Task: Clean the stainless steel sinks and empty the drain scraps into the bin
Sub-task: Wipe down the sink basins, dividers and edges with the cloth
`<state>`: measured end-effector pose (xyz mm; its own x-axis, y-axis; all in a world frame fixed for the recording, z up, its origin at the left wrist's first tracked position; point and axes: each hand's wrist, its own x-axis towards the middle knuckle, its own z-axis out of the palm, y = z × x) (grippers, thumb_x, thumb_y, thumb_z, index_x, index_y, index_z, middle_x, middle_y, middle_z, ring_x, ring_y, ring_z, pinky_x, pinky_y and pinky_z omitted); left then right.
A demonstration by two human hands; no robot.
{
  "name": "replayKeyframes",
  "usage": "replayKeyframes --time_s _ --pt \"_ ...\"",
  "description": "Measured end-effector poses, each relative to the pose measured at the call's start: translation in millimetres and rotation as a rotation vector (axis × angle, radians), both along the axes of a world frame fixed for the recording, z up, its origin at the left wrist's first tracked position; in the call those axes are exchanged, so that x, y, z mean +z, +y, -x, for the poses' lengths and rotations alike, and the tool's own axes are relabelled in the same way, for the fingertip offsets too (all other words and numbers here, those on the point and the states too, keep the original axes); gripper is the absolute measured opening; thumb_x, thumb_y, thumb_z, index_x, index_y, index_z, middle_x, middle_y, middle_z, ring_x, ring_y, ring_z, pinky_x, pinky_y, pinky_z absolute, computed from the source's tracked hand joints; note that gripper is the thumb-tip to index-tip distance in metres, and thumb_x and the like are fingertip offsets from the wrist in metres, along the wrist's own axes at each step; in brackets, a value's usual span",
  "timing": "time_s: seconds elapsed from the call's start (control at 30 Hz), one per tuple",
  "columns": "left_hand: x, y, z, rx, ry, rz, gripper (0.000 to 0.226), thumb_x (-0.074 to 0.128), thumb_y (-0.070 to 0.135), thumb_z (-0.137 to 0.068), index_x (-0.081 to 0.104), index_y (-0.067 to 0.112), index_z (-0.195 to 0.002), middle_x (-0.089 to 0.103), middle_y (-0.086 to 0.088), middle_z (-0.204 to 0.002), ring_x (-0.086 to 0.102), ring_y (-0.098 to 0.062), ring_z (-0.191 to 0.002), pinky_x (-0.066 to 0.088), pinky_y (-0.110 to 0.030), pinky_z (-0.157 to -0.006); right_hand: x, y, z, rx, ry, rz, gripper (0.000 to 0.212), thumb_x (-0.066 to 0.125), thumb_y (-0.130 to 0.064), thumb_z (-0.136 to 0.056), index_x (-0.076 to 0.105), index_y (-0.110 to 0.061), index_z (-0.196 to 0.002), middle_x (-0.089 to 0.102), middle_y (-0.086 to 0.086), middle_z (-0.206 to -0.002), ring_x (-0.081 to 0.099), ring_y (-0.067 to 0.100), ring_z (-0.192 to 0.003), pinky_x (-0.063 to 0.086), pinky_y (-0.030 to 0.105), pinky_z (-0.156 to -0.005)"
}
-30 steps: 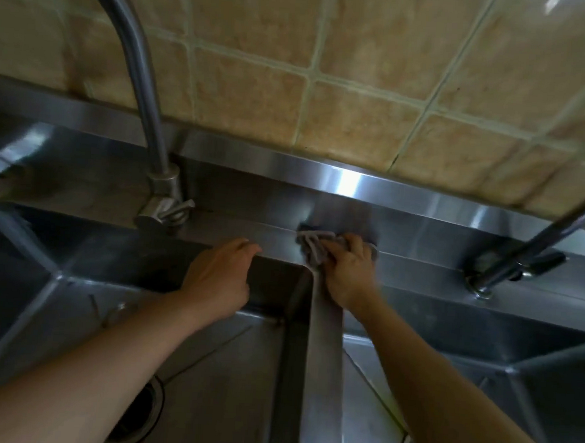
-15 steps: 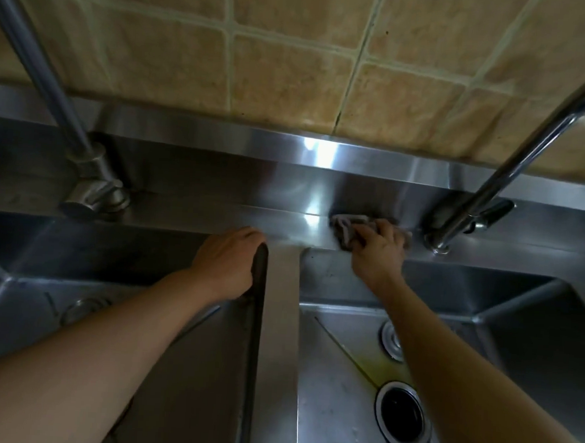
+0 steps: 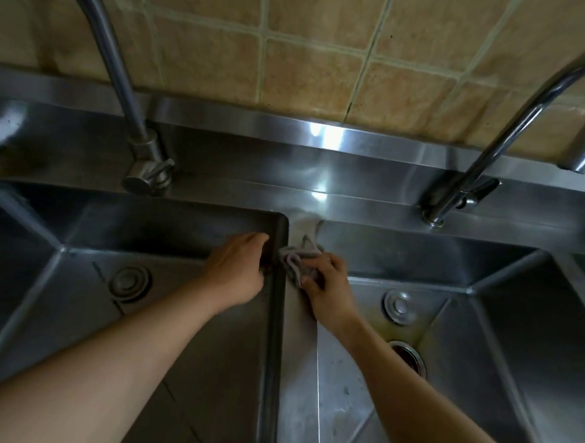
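Note:
Two stainless steel sinks lie side by side, the left sink (image 3: pixel 83 318) and the right sink (image 3: pixel 503 337), split by a flat steel divider (image 3: pixel 300 376). My right hand (image 3: pixel 328 285) grips a crumpled grey cloth (image 3: pixel 297 261) and presses it onto the divider near its far end. My left hand (image 3: pixel 236 269) rests with relaxed fingers against the left sink's inner wall beside the divider, holding nothing. An open drain (image 3: pixel 409 360) shows in the right sink, partly hidden by my right forearm.
A left faucet (image 3: pixel 144 164) and a right faucet (image 3: pixel 457 193) rise from the back ledge under a tan tiled wall (image 3: pixel 310 71). Round overflow fittings sit in the left sink (image 3: pixel 130 281) and the right sink (image 3: pixel 397 304). Yellowish stains mark the right sink's floor (image 3: pixel 391 326).
My right hand has drawn the cloth from the back ledge near the right faucet onto the divider, toward me. My left hand has slid down the left sink's wall. The view has tilted downward.

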<state>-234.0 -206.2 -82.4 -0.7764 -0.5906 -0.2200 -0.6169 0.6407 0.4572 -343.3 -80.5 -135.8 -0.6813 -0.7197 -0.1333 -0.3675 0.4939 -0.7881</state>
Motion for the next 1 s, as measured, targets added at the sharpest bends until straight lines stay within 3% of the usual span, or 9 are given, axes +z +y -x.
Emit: replayKeyframes --time_s 0.1,0.23,0.27,0.33,0.4,0.53,0.67,0.83,1.0 --pt "1.1 10.2 -8.4 -0.018 0.008 -0.019 0.061 0.054 0.008 -0.09 0.031 0.016 -0.146 0.036 -0.004 -0.148 0.035 -0.022 -0.135 0.035 -0.035 -0.108 0.1 24.1 -21.6 -0.018 -0.059 0.017 0.026 0.061 -0.01 -0.089 0.063 -0.016 -0.114 0.035 0.003 -0.133 0.039 0.006 -0.109 0.023 -0.011 -0.08" --pt "1.5 26.9 -10.5 -0.015 0.003 -0.053 0.059 0.051 0.008 -0.093 0.03 0.017 -0.147 0.035 -0.004 -0.15 0.033 -0.021 -0.137 0.031 -0.032 -0.109 -2.7 49.1 -45.5 -0.06 -0.14 0.065 0.019 0.062 -0.007 -0.088 0.065 -0.015 -0.104 0.04 0.001 -0.124 0.044 -0.004 -0.099 0.028 -0.005 -0.086" --pt "1.6 31.3 -8.3 -0.009 0.002 -0.059 0.058 0.049 0.008 -0.094 0.029 0.017 -0.148 0.033 -0.004 -0.151 0.032 -0.021 -0.138 0.03 -0.032 -0.109 -6.1 53.3 -47.8 -0.093 -0.187 0.077 0.017 0.061 -0.011 -0.088 0.064 -0.016 -0.103 0.042 0.001 -0.124 0.046 -0.003 -0.1 0.032 0.001 -0.092" --pt "2.9 41.8 -2.6 0.005 0.018 -0.078 0.055 0.047 0.007 -0.095 0.029 0.016 -0.147 0.033 -0.004 -0.151 0.031 -0.021 -0.138 0.028 -0.029 -0.11 -10.5 59.3 -49.8 -0.134 -0.286 0.108 0.022 0.056 -0.027 -0.086 0.062 -0.027 -0.107 0.048 0.002 -0.124 0.052 0.008 -0.106 0.042 0.027 -0.103" --pt "3.0 51.2 2.8 0.023 0.043 -0.103 0.05 0.047 0.007 -0.096 0.036 0.015 -0.143 0.038 -0.005 -0.147 0.035 -0.021 -0.135 0.029 -0.027 -0.107 -13.4 60.2 -49.9 -0.131 -0.305 0.136 0.022 0.05 -0.03 -0.09 0.056 -0.038 -0.11 0.052 0.004 -0.123 0.057 0.019 -0.107 0.049 0.042 -0.097" --pt "-9.9 62.1 18.1 0.1 0.065 -0.1 0.047 0.048 0.008 -0.095 0.039 0.016 -0.14 0.042 -0.004 -0.143 0.04 -0.019 -0.13 0.031 -0.024 -0.102 -24.8 52.2 -33.8 -0.097 -0.362 0.205 0.028 0.041 -0.017 -0.1 0.047 -0.035 -0.12 0.06 0.008 -0.12 0.062 0.022 -0.105 0.051 0.045 -0.094" --pt "-23.4 66.9 38.6 0.183 0.016 0.017 0.052 0.043 0.013 -0.099 0.027 0.019 -0.148 0.026 -0.001 -0.154 0.026 -0.017 -0.14 0.023 -0.027 -0.111 -25.1 33.6 -4.5 -0.083 -0.55 0.27 0.031 0.039 -0.01 -0.1 0.051 -0.035 -0.114 0.061 0.007 -0.12 0.062 0.019 -0.107 0.051 0.042 -0.096" --pt "-45.1 69.0 58.9 0.178 0.021 0.169 0.052 0.038 0.018 -0.1 0.023 0.013 -0.15 0.014 -0.002 -0.159 0.02 -0.019 -0.144 0.019 -0.031 -0.116 -36.5 -7.9 32.8 -0.153 -0.632 0.364 0.034 0.048 -0.03 -0.087 0.058 -0.026 -0.12 0.049 0.007 -0.132 0.056 0.018 -0.114 0.045 0.043 -0.103" --pt "-70.0 76.0 57.2 0.213 0.102 0.27 0.061 0.021 0.033 -0.092 0.033 0.009 -0.146 0.024 -0.004 -0.156 0.031 -0.023 -0.14 0.03 -0.038 -0.107 -80.5 -12.0 39.5 -0.185 -0.703 0.405 0.028 0.045 -0.026 -0.095 0.056 -0.024 -0.121 0.048 0.006 -0.134 0.053 0.019 -0.119 0.043 0.043 -0.105"
